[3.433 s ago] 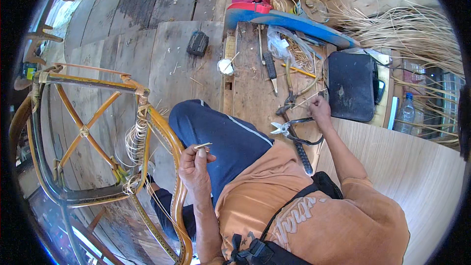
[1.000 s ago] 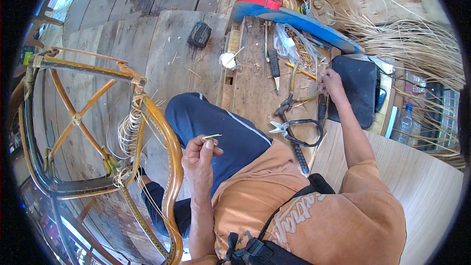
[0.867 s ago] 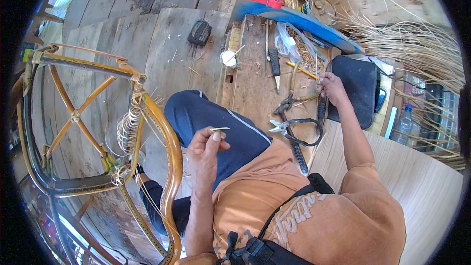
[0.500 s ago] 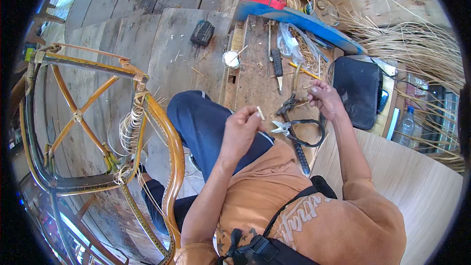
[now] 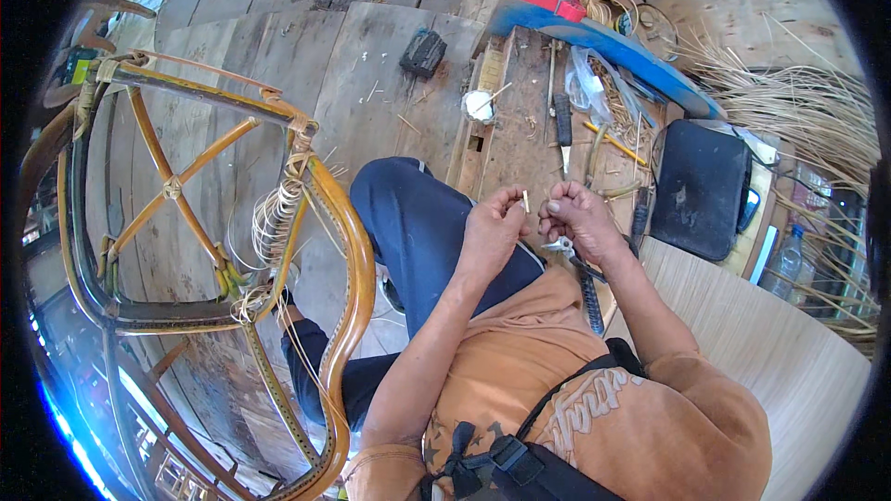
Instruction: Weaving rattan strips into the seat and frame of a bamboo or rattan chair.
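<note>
My left hand (image 5: 492, 234) pinches a short pale piece of cane (image 5: 526, 201) upright between thumb and fingertips. Close beside it, my right hand (image 5: 583, 219) has its fingers pressed together, and whatever they hold is too small to make out. Both hands are above my lap. Under the right hand lie pruning shears (image 5: 560, 246), their handles mostly covered by that hand and forearm. At my left stands a rattan chair frame (image 5: 357, 264) with crossed poles and a coil of thin cane strips (image 5: 278, 223) hanging on it.
On the wooden bench (image 5: 520, 121) lie an awl-like tool (image 5: 563, 125), a yellow pencil (image 5: 617, 144) and a plastic bag (image 5: 587, 88). A black case (image 5: 698, 187) sits to the right, near a bottle (image 5: 787, 260). Bundled cane (image 5: 789, 97) fills the far right. A dark block (image 5: 423, 53) rests on the floor.
My right hand has come left and down from over the bench to beside my left hand, now covering part of the shears. The whole view has shifted slightly.
</note>
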The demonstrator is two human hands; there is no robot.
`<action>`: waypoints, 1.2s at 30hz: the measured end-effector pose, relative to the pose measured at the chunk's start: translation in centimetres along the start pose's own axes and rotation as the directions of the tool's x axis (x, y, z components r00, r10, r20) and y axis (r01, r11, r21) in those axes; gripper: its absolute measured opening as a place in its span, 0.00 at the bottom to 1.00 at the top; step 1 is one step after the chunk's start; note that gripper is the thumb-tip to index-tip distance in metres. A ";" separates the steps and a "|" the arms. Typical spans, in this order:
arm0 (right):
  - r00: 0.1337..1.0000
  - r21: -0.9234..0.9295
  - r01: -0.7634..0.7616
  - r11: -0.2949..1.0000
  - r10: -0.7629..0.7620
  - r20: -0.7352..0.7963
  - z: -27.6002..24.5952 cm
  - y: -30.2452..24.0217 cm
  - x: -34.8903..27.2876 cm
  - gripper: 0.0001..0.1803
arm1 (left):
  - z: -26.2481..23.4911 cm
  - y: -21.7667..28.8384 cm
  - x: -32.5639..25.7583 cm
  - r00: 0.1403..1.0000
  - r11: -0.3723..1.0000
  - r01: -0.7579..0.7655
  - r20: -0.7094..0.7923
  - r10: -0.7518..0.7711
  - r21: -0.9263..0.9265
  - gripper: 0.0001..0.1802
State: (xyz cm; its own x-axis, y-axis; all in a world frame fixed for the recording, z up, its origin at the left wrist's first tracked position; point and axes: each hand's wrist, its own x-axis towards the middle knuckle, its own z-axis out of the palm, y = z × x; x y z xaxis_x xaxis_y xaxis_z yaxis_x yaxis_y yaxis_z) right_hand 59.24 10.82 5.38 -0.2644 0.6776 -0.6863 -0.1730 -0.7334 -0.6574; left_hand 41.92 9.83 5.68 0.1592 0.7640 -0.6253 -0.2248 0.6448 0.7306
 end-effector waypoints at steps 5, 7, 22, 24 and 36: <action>0.997 -0.098 0.021 0.995 -0.028 -0.069 0.3 0.0 -0.2 0.11 | -0.3 -1.9 1.2 0.992 0.941 -0.113 -0.017 0.124 0.318 0.15; 0.996 -0.128 0.023 0.992 -0.034 -0.087 -0.1 0.5 -0.1 0.08 | -0.1 -1.5 1.2 0.985 0.873 -0.141 -0.019 0.170 0.466 0.14; 0.673 -0.778 -0.105 0.619 -0.532 -0.514 -13.4 -2.1 4.1 0.09 | -0.1 -1.3 1.6 0.999 0.933 0.007 -0.043 0.009 0.359 0.09; 0.686 -0.801 -0.120 0.586 -0.535 -0.494 -14.1 -2.7 4.6 0.09 | -0.1 -1.4 1.6 0.999 0.942 0.007 -0.040 0.007 0.337 0.09; 0.644 -0.981 -0.103 0.162 -0.741 -0.190 -17.0 -4.3 8.3 0.09 | 0.0 -0.3 1.1 0.998 0.954 0.057 -0.030 -0.051 0.293 0.10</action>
State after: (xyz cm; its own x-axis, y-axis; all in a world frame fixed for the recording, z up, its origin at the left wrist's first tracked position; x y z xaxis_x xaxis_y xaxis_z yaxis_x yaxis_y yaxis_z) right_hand 73.93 20.50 -2.79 0.1380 0.9903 -0.0140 0.9303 -0.1344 -0.3414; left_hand 42.17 10.45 4.77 0.1416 0.7291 -0.6696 0.0759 0.6664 0.7417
